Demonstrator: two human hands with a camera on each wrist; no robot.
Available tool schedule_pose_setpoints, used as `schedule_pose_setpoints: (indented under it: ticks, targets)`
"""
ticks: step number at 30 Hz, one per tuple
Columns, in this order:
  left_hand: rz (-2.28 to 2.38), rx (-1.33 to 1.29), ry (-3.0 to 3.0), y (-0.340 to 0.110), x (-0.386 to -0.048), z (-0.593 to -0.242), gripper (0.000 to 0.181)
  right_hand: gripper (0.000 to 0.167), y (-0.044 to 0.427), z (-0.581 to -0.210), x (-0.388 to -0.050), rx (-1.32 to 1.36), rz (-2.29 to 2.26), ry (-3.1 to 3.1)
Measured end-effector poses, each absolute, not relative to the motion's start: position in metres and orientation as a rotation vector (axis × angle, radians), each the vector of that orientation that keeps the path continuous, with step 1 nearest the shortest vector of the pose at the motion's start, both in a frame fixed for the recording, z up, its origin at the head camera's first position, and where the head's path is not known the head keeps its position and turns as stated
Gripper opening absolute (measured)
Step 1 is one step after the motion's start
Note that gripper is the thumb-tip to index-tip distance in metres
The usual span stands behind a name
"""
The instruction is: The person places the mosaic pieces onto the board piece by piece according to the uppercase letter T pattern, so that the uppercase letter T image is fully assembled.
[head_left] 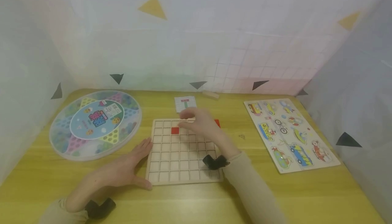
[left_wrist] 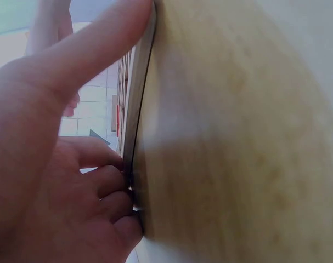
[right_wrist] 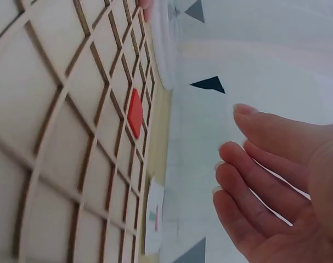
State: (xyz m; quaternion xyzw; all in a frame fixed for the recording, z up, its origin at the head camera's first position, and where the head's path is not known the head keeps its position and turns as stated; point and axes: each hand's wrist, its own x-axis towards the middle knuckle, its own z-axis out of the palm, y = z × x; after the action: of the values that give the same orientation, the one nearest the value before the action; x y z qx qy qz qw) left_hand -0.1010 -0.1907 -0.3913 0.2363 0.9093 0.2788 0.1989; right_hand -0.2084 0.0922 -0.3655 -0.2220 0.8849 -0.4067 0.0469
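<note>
A wooden grid board (head_left: 165, 166) lies in the middle of the table, a red square tile (head_left: 175, 130) set in one of its upper cells. Over the board's upper part my right hand (head_left: 202, 123) hovers with fingers loosely curved. In the right wrist view, nothing shows between that hand's thumb and fingers (right_wrist: 237, 167). My left hand (head_left: 125, 168) rests on the table, thumb and fingers spread against the board's left edge. Another red piece (head_left: 217, 122) shows near the board's upper right corner, partly hidden behind the right hand.
Behind the board lies a small card (head_left: 180, 106) with a red and green pattern, beside a small wooden piece (head_left: 211, 95). A round game box (head_left: 76, 149) is at left, a picture puzzle board (head_left: 289, 134) at right. White sheeting (head_left: 196, 47) encloses the table.
</note>
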Motion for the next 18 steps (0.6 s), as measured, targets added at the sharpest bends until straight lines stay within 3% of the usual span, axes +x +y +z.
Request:
schedule_pose_setpoints:
  ticks: [18]
  targets:
    - [0.804, 0.667, 2.534, -0.192, -0.102, -0.395, 0.128, 0.036, 0.179, -0.368, -0.205, -0.566, -1.161, 2.81]
